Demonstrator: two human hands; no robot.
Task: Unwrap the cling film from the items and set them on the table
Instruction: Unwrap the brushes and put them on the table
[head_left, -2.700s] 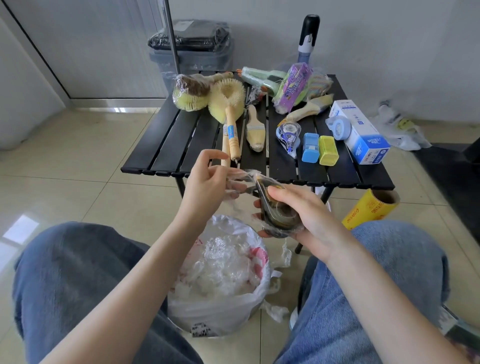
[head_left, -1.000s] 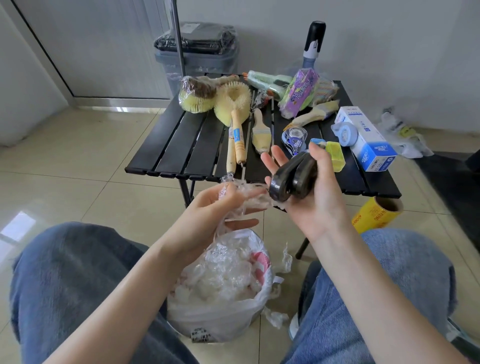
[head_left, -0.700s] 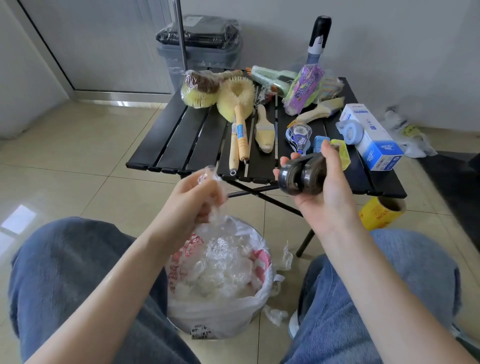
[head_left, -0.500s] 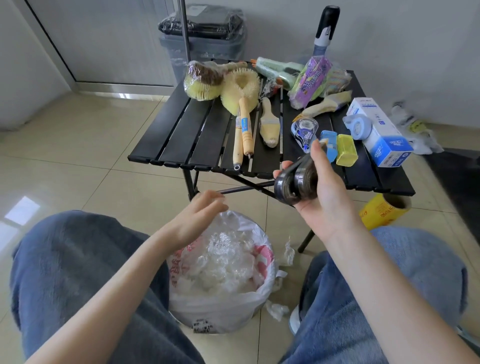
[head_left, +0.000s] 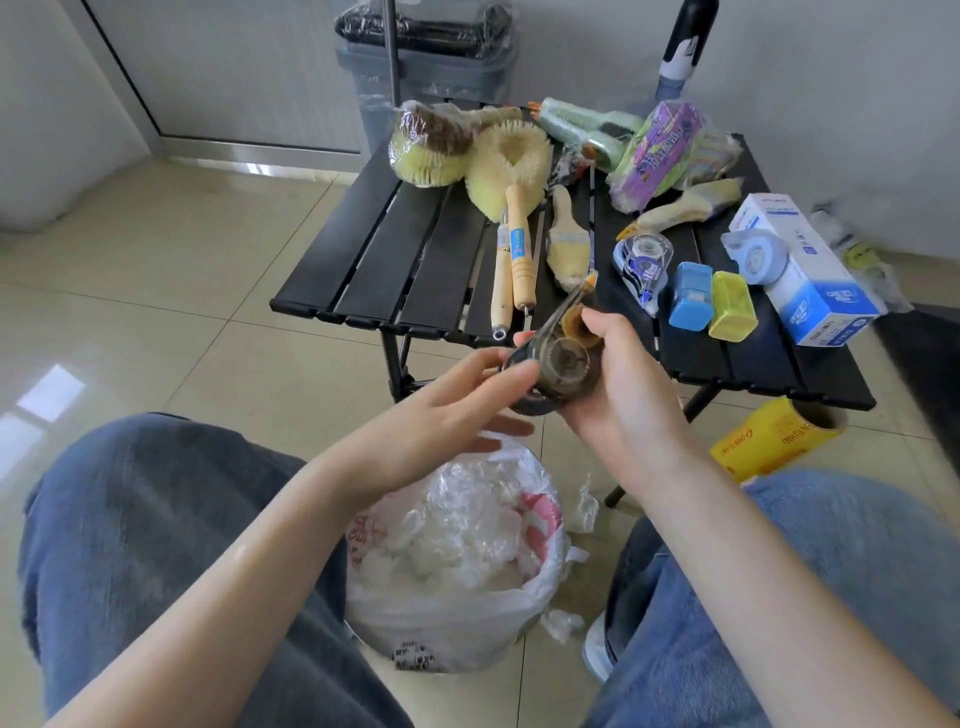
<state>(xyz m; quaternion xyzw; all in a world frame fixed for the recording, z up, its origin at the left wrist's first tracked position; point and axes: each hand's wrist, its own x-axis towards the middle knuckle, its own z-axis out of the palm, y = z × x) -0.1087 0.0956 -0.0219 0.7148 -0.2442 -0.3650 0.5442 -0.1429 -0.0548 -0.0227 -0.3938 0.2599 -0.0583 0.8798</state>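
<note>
Just before the table's front edge I hold a pair of dark translucent tape dispensers (head_left: 560, 368), bare of cling film. My right hand (head_left: 626, 387) grips them from the right, its thumb up by a brown roll. My left hand (head_left: 449, 410) pinches their left end, with the thumb on top and the lower fingers stretched out beneath. Below my hands, a white plastic bag (head_left: 441, 634) on the floor holds crumpled cling film (head_left: 467, 525). On the black slatted table (head_left: 410, 260) a round brush (head_left: 426, 143) at the back left and a purple packet (head_left: 655, 150) are still wrapped.
On the table lie a yellow brush (head_left: 511, 156), a paintbrush (head_left: 567, 247), a correction tape (head_left: 642, 260), blue (head_left: 691, 296) and yellow (head_left: 733, 307) small boxes, and a blue-white carton (head_left: 802, 273). A yellow cling film roll (head_left: 774, 441) lies on the floor at right. A grey bin (head_left: 426, 67) stands behind.
My left hand pulled the cling film off, dropped it into the bag and came back up to the dispensers. My right hand turned the dispensers and lowered them a little.
</note>
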